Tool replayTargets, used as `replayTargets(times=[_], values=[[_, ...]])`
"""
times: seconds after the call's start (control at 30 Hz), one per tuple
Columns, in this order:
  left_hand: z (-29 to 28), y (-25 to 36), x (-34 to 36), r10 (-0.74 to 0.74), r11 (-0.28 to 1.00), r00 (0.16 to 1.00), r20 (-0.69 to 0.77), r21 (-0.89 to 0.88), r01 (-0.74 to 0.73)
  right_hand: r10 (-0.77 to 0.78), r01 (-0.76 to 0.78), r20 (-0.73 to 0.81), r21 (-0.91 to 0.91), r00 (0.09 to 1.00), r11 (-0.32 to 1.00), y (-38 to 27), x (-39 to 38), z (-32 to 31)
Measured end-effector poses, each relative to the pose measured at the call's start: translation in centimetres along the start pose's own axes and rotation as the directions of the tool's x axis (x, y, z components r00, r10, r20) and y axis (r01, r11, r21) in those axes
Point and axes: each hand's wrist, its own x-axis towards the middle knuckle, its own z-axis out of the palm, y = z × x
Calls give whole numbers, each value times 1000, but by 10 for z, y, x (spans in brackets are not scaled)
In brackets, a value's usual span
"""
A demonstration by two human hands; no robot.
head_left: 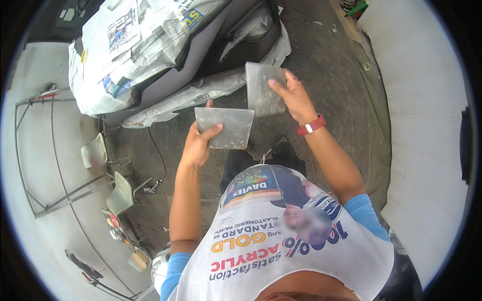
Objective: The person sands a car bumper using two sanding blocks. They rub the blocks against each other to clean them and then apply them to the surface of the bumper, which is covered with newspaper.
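My left hand (pixel 197 146) is closed on the edge of a flat, grey rectangular plate (pixel 232 120), thumb on its upper face. A second grey plate (pixel 258 83), scuffed and spotted, is in my right hand (pixel 296 100), pinched with the thumb across its face. I cannot make out what either plate is made of. The two plates are held up in front of my body, tilted differently, with their near corners close together. A red band (pixel 312 125) circles my right wrist.
Ahead on the left stands a large grey-panelled object draped in newspaper (pixel 125 40). Pale chairs (pixel 120 193) and a thin metal frame (pixel 30 150) are at the left. A dark green cloth (pixel 374 115) lies along the right wall (pixel 422 90). The floor (pixel 326 65) is dark and textured.
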Motion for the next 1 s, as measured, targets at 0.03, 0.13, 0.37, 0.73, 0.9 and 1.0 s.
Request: replayTargets(times=[0.03, 0.13, 0.37, 0.73, 0.9, 1.0], values=[[-4, -3, 3, 10, 998, 999, -31, -59, -12, 54, -64, 155, 60, 986, 996, 2, -13, 5], [-11, -19, 11, 143, 989, 971, -189, 61, -134, 226, 84, 524, -503, 821, 860, -3, -32, 0], [12, -41, 4, 252, 860, 968, -10, 460, -219, -598, 671, 414, -677, 687, 302, -35, -87, 86], [3, -69, -21, -55, 938, 998, 31, -341, 62, 283, -155, -273, 411, 919, 898, 73, -43, 4], [6, -62, -22, 221, 974, 975, 22, 43, -221, 203, -14, -388, 439, 899, 899, 69, -34, 23], [8, -36, -32, 315, 874, 941, 124, 348, -338, 114, 194, -586, 436, 802, 879, 49, -27, -1]])
